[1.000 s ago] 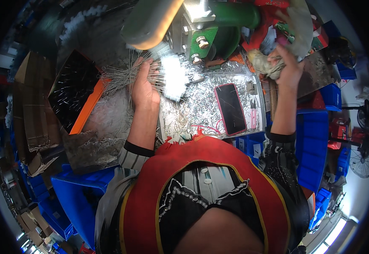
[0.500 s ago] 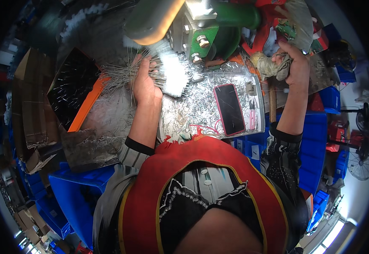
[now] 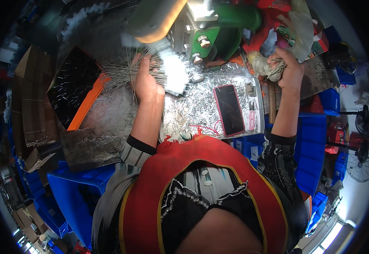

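Observation:
My left hand (image 3: 145, 84) is closed round a bundle of thin metal wires (image 3: 119, 73), which fan out on both sides of it. The bundle's right end lies in glare beside a green machine (image 3: 230, 42) with large bolts. At the machine's right, my right hand (image 3: 291, 70) grips a bunched pale cloth (image 3: 270, 67). Whether the cloth wraps a handle is hidden. Below it a wooden handle (image 3: 272, 101) points toward me. Short metal bits cover a shallow tray (image 3: 261, 111) between my forearms, with a red-edged phone (image 3: 229, 110) on top.
To the left stands a dark open box with an orange edge (image 3: 86, 105), holding thin shiny pieces. A lit lamp (image 3: 157, 21) hangs over the worktop. Blue bins (image 3: 76, 180) flank my body, and cardboard (image 3: 38, 101) stands far left. Plastic wrapping (image 3: 298, 31) hangs near my right hand.
My right hand and the cloth have shifted a little to the left, the forearm with them. My left hand still holds the wires in nearly the same place.

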The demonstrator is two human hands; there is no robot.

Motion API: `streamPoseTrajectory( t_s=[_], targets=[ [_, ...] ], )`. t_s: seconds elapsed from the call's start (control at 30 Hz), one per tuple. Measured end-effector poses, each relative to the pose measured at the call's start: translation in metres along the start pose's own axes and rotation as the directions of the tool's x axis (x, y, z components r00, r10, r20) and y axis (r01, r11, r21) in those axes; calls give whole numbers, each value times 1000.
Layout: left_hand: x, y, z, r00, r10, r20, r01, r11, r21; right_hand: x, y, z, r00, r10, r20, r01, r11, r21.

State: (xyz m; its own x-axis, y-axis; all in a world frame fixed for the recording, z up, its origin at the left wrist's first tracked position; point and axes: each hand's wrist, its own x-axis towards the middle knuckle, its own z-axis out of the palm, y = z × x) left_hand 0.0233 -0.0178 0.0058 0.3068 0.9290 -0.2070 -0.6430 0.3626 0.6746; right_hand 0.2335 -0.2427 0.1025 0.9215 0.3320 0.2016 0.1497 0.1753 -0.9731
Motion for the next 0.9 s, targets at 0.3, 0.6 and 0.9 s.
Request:
streamPoseTrajectory(
  t_s=[0.3,0.6,0.9],
  targets=[
    [-4,2,9,998,-5,-64,5,1000,11,-5,16,5,996,-88,-2,88,995,46],
    [3,5,2,994,-46,-102,39,997,-70,-3,12,0,999,50,-2,-49,993,103],
    [8,1,18,983,-41,-177,24,995,-97,10,-45,1,975,188,115,-184,982,-49]
  ],
)
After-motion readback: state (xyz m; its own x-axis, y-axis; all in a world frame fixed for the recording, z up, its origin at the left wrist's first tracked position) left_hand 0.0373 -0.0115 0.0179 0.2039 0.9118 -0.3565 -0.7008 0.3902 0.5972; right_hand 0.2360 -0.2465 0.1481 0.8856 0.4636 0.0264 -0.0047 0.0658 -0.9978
